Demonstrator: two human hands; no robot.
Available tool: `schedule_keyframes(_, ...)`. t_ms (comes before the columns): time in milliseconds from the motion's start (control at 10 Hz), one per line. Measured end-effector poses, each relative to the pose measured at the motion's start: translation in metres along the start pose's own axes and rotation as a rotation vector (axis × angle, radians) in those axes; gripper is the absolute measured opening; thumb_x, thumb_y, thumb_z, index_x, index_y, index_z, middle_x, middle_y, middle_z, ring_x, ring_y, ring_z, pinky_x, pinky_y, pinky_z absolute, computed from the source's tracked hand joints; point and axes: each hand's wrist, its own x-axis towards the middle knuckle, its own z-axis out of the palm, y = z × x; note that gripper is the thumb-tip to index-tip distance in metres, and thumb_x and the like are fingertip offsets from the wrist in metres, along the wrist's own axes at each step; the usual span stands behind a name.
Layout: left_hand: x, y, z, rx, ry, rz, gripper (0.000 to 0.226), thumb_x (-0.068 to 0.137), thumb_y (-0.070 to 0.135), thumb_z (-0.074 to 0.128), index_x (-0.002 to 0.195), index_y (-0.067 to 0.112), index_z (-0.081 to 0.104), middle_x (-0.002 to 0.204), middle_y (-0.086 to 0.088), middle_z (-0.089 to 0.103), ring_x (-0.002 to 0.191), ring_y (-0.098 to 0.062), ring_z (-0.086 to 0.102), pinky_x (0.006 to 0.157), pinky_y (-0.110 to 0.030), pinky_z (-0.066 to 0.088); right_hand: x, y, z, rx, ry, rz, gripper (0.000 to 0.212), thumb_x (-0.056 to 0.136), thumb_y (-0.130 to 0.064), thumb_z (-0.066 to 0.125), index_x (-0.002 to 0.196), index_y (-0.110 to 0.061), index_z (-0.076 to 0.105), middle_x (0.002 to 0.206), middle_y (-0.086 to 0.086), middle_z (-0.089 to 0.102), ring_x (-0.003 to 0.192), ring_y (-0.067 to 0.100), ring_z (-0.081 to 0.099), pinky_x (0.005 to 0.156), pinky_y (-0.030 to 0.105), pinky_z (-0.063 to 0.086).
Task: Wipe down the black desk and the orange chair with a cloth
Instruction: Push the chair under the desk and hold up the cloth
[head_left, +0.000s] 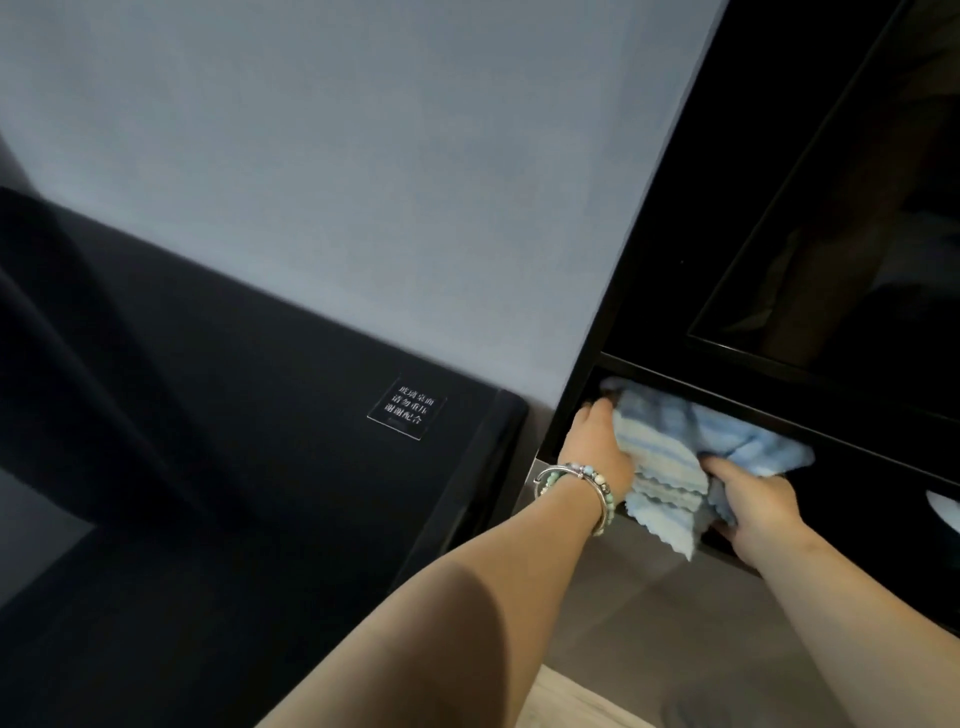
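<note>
A light blue striped cloth (675, 457) hangs at the opening of a low black shelf compartment on the right. My left hand (597, 447), with beaded bracelets on the wrist, grips the cloth's left side. My right hand (753, 499) holds its lower right part. The black desk (208, 415) fills the left and centre of the view, with a glossy top. The orange chair is not in view.
A small black label with white characters (408, 408) lies on the desk near its right edge. A black shelving unit (779, 208) with dark glass stands to the right. A grey wall (363, 156) rises behind the desk. Light floor (623, 649) shows below my arms.
</note>
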Motion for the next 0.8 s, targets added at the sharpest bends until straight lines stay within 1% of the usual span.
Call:
schedule_keyframes(100, 0.005, -0.005, 0.001, 0.181, -0.048, -0.064, 0.054, 0.083, -0.004, 0.047, 0.134, 0.01, 0.037, 0.14, -0.009, 0.033, 0.118, -0.031, 0.047, 0.096, -0.039, 0.044, 0.016, 0.001, -0.003, -0.211, 0.115, 0.027, 0.037, 0.075, -0.026, 0.075, 0.099, -0.004, 0.055, 0.077, 0.015, 0.06, 0.063, 0.025, 0.054, 0.056, 0.03, 0.041)
schedule_keyframes(200, 0.007, -0.002, 0.002, 0.35, -0.128, -0.112, 0.056, 0.083, -0.001, 0.048, 0.136, 0.008, 0.031, 0.14, -0.013, 0.03, 0.122, -0.034, 0.041, 0.097, -0.042, 0.043, 0.017, -0.003, -0.001, -0.47, 0.127, 0.05, 0.054, 0.08, -0.036, 0.067, 0.113, 0.004, 0.053, 0.078, 0.018, 0.059, 0.062, 0.027, 0.054, 0.054, 0.031, 0.038)
schedule_keyframes(300, 0.005, -0.001, -0.002, 0.342, -0.145, -0.114, 0.06, 0.085, 0.006, 0.052, 0.139, 0.01, 0.027, 0.139, -0.013, 0.031, 0.121, -0.034, 0.042, 0.094, -0.044, 0.045, 0.017, -0.002, 0.002, -0.393, 0.166, 0.041, 0.057, 0.077, -0.027, 0.071, 0.12, 0.002, 0.047, 0.088, 0.022, 0.062, 0.073, 0.033, 0.059, 0.065, 0.038, 0.046)
schedule_keyframes(400, -0.004, -0.003, -0.01, 0.316, -0.14, -0.089, 0.061, 0.085, 0.011, 0.053, 0.14, 0.015, 0.025, 0.137, -0.012, 0.036, 0.114, -0.034, 0.047, 0.089, -0.045, 0.048, 0.008, 0.003, 0.001, -0.313, 0.211, 0.001, 0.063, 0.072, -0.02, 0.074, 0.122, 0.0, 0.042, 0.102, 0.026, 0.062, 0.081, 0.036, 0.062, 0.071, 0.043, 0.05)
schedule_keyframes(500, -0.016, -0.003, -0.022, 0.337, -0.132, -0.038, 0.057, 0.086, 0.012, 0.05, 0.138, 0.018, 0.028, 0.131, -0.01, 0.042, 0.109, -0.032, 0.049, 0.087, -0.046, 0.049, -0.008, 0.005, 0.0, -0.291, 0.264, -0.034, 0.077, 0.072, -0.022, 0.076, 0.131, -0.005, 0.031, 0.119, 0.028, 0.052, 0.099, 0.042, 0.058, 0.079, 0.048, 0.048)
schedule_keyframes(600, -0.029, -0.004, -0.035, 0.397, -0.12, 0.014, 0.053, 0.087, 0.013, 0.05, 0.136, 0.019, 0.031, 0.126, -0.01, 0.045, 0.106, -0.031, 0.051, 0.083, -0.044, 0.05, -0.027, 0.003, 0.001, -0.314, 0.277, -0.021, 0.092, 0.073, -0.026, 0.077, 0.142, -0.01, 0.019, 0.136, 0.027, 0.038, 0.116, 0.046, 0.047, 0.089, 0.053, 0.042)
schedule_keyframes(700, -0.044, -0.011, -0.048, 0.441, -0.114, 0.043, 0.049, 0.088, 0.015, 0.048, 0.134, 0.019, 0.034, 0.127, -0.01, 0.046, 0.108, -0.03, 0.051, 0.083, -0.042, 0.049, -0.05, 0.005, 0.001, -0.415, 0.26, -0.084, 0.099, 0.072, -0.033, 0.076, 0.147, -0.021, 0.012, 0.146, 0.021, 0.025, 0.125, 0.045, 0.036, 0.097, 0.054, 0.036)
schedule_keyframes(800, -0.065, -0.014, -0.063, 0.48, -0.094, 0.078, 0.047, 0.089, 0.015, 0.046, 0.135, 0.019, 0.034, 0.13, -0.008, 0.044, 0.111, -0.029, 0.05, 0.085, -0.041, 0.049, -0.087, 0.01, 0.014, -0.461, 0.204, -0.222, 0.091, 0.072, -0.032, 0.073, 0.145, -0.03, 0.019, 0.149, 0.014, 0.023, 0.127, 0.04, 0.032, 0.103, 0.053, 0.033)
